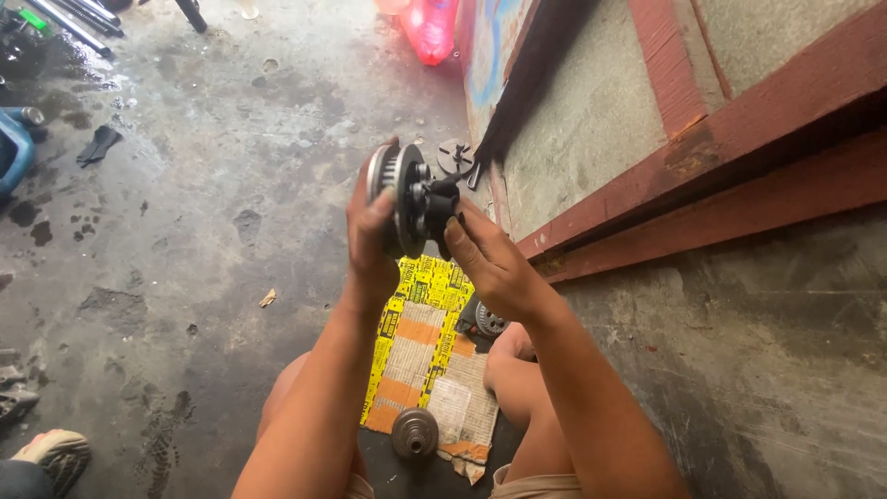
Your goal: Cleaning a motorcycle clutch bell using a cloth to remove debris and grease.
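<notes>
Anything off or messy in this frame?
Mostly mess. The concrete floor is blotched with dark wet-looking stains. A dark glove-like scrap lies loose on it. The yellow printed sheet under the legs is torn at its lower edge. Both the left hand and right hand hold the round metal assembly steadily.

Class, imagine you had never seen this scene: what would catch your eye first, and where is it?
At the centre, the left hand and right hand hold up a round metal mechanical part with a dark hub. Below, between the person's knees, a yellow and orange printed sheet lies on the stained concrete floor, with a smaller round metal part at its lower edge. A pink plastic bag glows at the top.
</notes>
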